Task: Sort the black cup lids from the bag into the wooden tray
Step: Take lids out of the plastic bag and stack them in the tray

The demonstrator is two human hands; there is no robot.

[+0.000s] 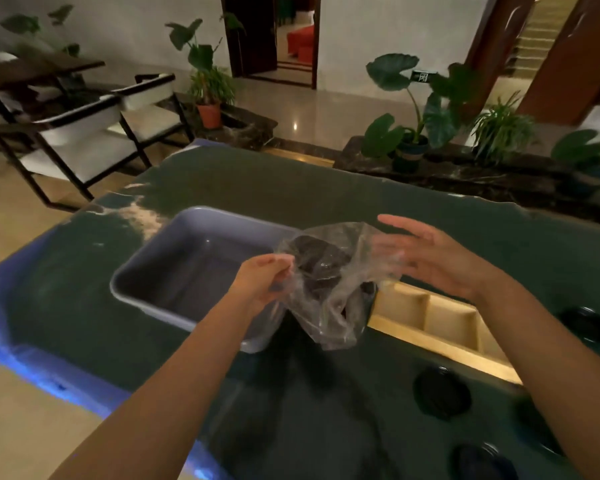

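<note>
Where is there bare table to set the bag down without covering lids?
Bare: the far table beyond the grey tub, and the strip left of the tub. Crowded: near right, where loose lids lie beside the wooden tray. The left hand pinches the bag.

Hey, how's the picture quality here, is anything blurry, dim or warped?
Head view: dim, warm indoor light; the right hand and clear bag are motion-smeared; black lids nearly vanish against the dark green table; a blue glow edges the table's near-left rim; wide-angle bending tilts the doorways.
</note>
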